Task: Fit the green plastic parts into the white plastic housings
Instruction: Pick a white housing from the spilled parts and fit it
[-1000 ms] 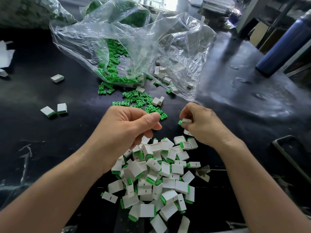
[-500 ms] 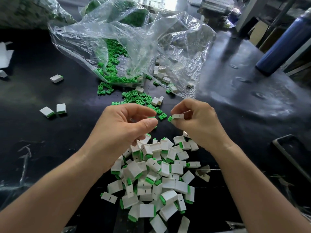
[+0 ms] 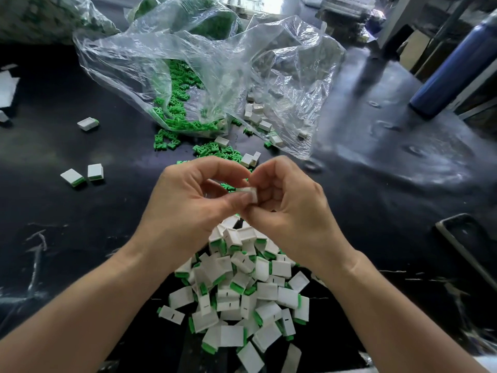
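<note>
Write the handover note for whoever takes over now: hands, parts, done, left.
Hands: left hand and right hand together pinch one housing above the pile; the fit itself is hidden by fingers.
Done: pile of fitted pieces, nearest the person.
Left: loose green parts on the table and white housings at the mouth of the bag, with more green inside it.

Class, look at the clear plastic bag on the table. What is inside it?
A heap of green parts lies inside the bag, with a few white housings toward its right side. Crumpled folds and glare hide anything deeper.
</note>
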`<state>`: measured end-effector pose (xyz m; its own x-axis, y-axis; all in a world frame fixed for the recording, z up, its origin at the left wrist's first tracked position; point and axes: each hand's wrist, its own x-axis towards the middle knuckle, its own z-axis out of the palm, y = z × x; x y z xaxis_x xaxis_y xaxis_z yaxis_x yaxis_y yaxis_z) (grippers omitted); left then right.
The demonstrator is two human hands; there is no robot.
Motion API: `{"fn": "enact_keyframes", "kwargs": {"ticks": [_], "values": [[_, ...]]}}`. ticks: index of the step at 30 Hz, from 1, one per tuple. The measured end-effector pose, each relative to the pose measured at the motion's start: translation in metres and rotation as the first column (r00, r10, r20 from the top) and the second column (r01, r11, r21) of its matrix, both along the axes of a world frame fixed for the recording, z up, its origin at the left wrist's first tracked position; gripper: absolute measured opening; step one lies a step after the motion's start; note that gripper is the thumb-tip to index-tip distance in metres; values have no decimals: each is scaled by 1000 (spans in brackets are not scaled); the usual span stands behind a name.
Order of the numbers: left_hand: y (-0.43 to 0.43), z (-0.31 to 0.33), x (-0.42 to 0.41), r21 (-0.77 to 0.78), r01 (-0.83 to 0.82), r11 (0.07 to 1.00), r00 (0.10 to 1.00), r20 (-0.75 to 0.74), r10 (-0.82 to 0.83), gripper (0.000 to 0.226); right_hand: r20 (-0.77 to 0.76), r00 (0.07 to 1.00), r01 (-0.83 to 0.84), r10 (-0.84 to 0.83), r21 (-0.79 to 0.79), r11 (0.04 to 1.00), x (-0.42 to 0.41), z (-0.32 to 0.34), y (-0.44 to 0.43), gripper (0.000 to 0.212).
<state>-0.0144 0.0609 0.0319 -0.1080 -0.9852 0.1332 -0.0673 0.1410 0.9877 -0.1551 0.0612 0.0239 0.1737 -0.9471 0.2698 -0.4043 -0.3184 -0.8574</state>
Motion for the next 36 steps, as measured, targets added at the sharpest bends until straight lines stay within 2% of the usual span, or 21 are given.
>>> {"fn": "enact_keyframes", "kwargs": {"ticks": [3,8,14,18,24,29,33,36], "values": [[-2,-2,-1,-61,-40,997,996,83,45,29,-3,1000,-2,2,18,1000,0,-1,-1,33],[-4,0,1,56,-45,997,997,-66,49,22,-48,999,6,-5,25,1000,-10,2,-6,40],[-2,2,-2,80,13,997,999,-43,-9,28,-48,997,58,-58,-5,998,-17,6,-9,33],[-2,2,-1,102,27,994,997,-74,-19,22,-38,997,74,-73,15,997,-16,7,-9,35],[0,4,0,127,49,991,994,-98,-37,29,137,987,61,-79,134,989,-15,6,-10,27],[-1,2,0,188,14,982,996,-89,3,16,274,959,22,-78,203,979,-15,8,-10,21],[-1,3,-1,210,39,977,995,-100,-18,13,291,956,-11,-48,200,980,-15,10,-9,21],[-1,5,0,240,73,968,991,-126,-44,16,239,971,-21,-22,175,984,-14,10,-8,21]]}}
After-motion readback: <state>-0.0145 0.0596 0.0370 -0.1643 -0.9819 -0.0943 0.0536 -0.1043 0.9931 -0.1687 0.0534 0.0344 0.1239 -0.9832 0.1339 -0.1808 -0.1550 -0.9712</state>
